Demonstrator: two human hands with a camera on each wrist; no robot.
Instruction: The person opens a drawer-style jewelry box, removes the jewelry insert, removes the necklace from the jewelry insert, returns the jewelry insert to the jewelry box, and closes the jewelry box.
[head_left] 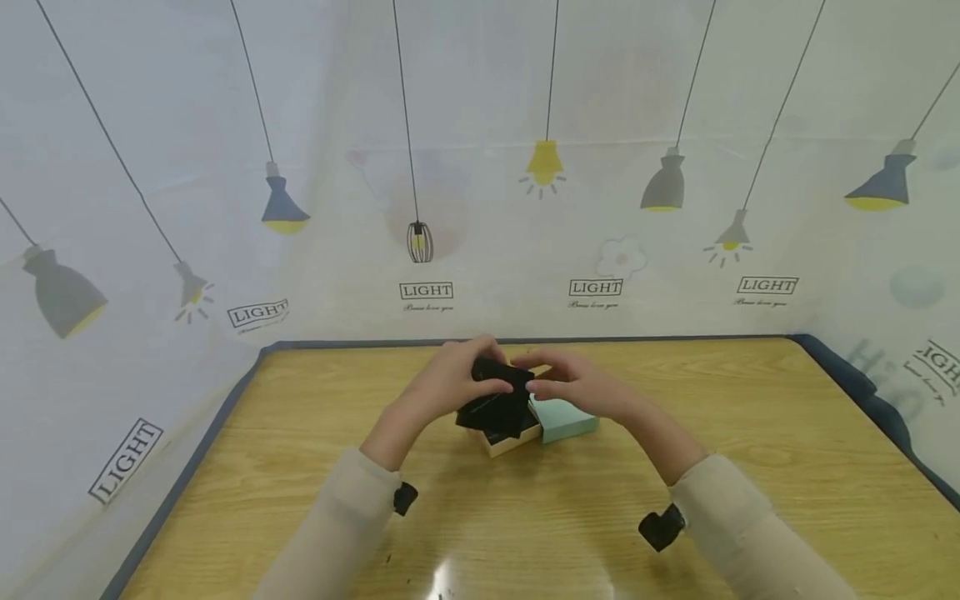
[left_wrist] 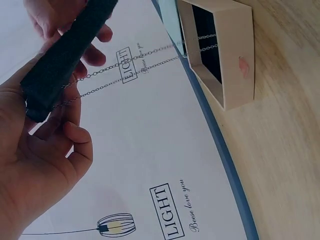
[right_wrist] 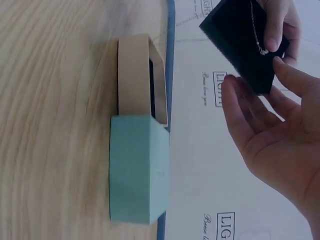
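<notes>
My left hand (head_left: 450, 379) holds a black velvety jewelry pad (head_left: 498, 400), its thumb on the front face. A fine silver necklace (right_wrist: 255, 27) lies across the pad, with a small bright piece near that thumb. Two strands of its chain (left_wrist: 135, 62) run from the pad to the beige box tray (left_wrist: 237, 65). My right hand (right_wrist: 280, 135) is at the pad's lower corner, thumb and fingers spread loosely around it; whether they touch it is hard to tell. Beside the tray sits a mint-green box part (right_wrist: 132, 170).
The wood-grain table (head_left: 300, 467) has a dark blue edge strip (head_left: 360, 342) along the back. A pale sheet printed with lamps (head_left: 480, 192) hangs behind it and at both sides. Small black devices (head_left: 662, 527) are worn at both wrists.
</notes>
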